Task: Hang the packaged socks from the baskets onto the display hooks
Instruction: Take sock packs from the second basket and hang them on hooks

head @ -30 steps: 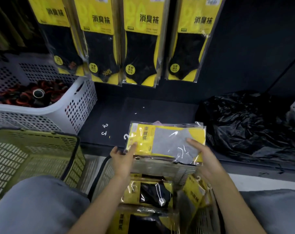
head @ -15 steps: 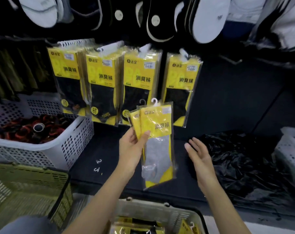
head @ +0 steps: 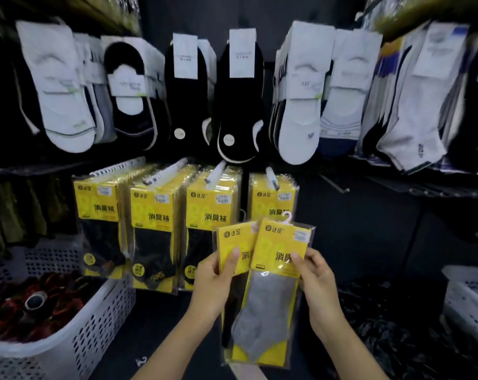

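Two packs of socks are held up in front of the display, one partly over the other. The front pack [head: 273, 292], with a grey sock in it, is pinched by the right hand [head: 318, 283]: the thumb is pressed on the yellow card and the other fingers are curled round the pack's right edge. The back pack [head: 231, 242], with a black sock in it, is gripped by the left hand [head: 211, 283], with the thumb laid on its front and the other fingers hidden behind it. Both forearms are raised from the bottom of the view, and the hands are held close together at the same height. A small pale plastic hook [head: 287, 216] is seen at the top of the front pack, above the right thumb. Above and to the left of the left thumb, four rows of yellow packs [head: 155, 215] with black socks are hung on display hooks [head: 168, 171]; the last row is partly hidden behind the held packs. Higher above the fingers, loose white and black socks [head: 232, 105] are hung in a row. Well to the left of the left fingers and lower down, a white basket [head: 76, 333] is seen, filled with red and black things that cannot be told apart. Well to the right of the right fingers, part of another white basket [head: 465, 300] is seen; what is in it cannot be told. A black plastic bag [head: 396, 338] is laid below the right fingers.
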`<state>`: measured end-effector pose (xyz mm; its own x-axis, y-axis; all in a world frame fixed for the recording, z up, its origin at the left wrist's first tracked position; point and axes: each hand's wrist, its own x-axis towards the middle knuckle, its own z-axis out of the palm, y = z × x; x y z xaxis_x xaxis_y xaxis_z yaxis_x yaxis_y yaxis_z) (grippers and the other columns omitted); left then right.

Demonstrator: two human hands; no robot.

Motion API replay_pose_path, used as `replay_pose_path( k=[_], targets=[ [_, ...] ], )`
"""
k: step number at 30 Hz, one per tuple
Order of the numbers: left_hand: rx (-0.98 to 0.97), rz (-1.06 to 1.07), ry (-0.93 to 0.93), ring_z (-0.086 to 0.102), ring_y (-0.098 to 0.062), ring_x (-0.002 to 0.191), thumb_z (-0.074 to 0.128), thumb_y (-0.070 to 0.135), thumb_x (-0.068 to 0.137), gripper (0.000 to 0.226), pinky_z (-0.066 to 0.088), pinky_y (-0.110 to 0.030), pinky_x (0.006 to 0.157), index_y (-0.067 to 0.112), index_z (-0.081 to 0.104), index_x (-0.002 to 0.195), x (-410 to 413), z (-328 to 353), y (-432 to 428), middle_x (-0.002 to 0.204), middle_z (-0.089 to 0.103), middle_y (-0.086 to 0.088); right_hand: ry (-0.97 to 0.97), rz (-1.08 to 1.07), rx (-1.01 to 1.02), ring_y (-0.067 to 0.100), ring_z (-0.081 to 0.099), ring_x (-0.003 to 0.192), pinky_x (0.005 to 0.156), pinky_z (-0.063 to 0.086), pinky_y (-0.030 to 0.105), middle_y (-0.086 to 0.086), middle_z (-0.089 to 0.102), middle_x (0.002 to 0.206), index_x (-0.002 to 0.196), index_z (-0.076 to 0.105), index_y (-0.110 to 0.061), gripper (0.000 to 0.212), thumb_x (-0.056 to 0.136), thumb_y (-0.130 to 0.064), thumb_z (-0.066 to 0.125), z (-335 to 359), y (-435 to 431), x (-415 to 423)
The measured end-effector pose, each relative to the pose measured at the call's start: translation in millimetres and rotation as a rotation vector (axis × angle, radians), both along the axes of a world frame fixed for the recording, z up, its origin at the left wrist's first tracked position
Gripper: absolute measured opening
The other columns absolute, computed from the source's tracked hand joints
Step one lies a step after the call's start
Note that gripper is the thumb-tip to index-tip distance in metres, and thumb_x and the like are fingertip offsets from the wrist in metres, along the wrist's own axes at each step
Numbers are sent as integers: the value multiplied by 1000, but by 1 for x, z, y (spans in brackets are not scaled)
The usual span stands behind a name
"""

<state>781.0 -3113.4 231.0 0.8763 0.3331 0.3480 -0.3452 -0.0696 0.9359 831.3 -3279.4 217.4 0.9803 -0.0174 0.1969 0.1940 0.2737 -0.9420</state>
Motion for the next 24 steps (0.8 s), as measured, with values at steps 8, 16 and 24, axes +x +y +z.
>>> replay_pose_path(
  k=[8,16,24],
  targets=[
    [103,255,-81,35,-8,35,54,36,92,40,28,-16,41,3,48,70,11,45,46,36,33,6,-125,-116,-143,14,70,85,76,54,30,1,73,92,98,62,-18,7,94,-18,56,47,-6,48],
    [150,278,-62,29,-4,38,53,41,91,48,28,-13,41,16,25,60,12,58,61,38,27,12,-9,-148,-227,26,67,91,83,53,40,12,71,94,95,65,-6,12,90,-17,63,47,18,93],
    [131,137,-70,46,4,47,55,39,90,30,36,-6,49,25,50,64,17,50,49,48,49,19,178,-427,-259,13,53,71,57,41,23,13,63,100,92,58,-12,24,80,-24,75,27,13,85]
  ],
)
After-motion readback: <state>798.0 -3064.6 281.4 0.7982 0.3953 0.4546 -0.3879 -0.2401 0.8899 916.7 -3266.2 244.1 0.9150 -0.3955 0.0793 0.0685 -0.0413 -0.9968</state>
